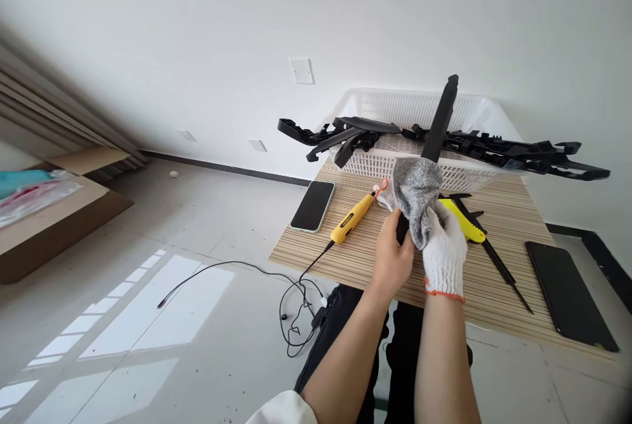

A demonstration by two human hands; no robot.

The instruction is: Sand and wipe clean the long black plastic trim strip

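Observation:
A long black plastic strip [441,120] stands tilted up and away from me over the table. My left hand [392,256], bare, is closed around its lower end. A grey speckled cloth [417,188] wraps the strip just above that grip. My right hand [445,249], in a white knitted glove with an orange cuff, is closed on the cloth and presses it against the strip. The part of the strip under the cloth is hidden. Close by the right hand lies a yellow-handled tool [467,221], partly covered by the glove.
Behind the hands, a white plastic basket [375,164] carries several black plastic parts [513,151] across its rim. On the striped wooden table [316,253] lie a yellow corded tool [353,218], a phone [313,205], a black screwdriver [501,267] and a larger dark phone [570,292]. Cables [296,292] trail floorward.

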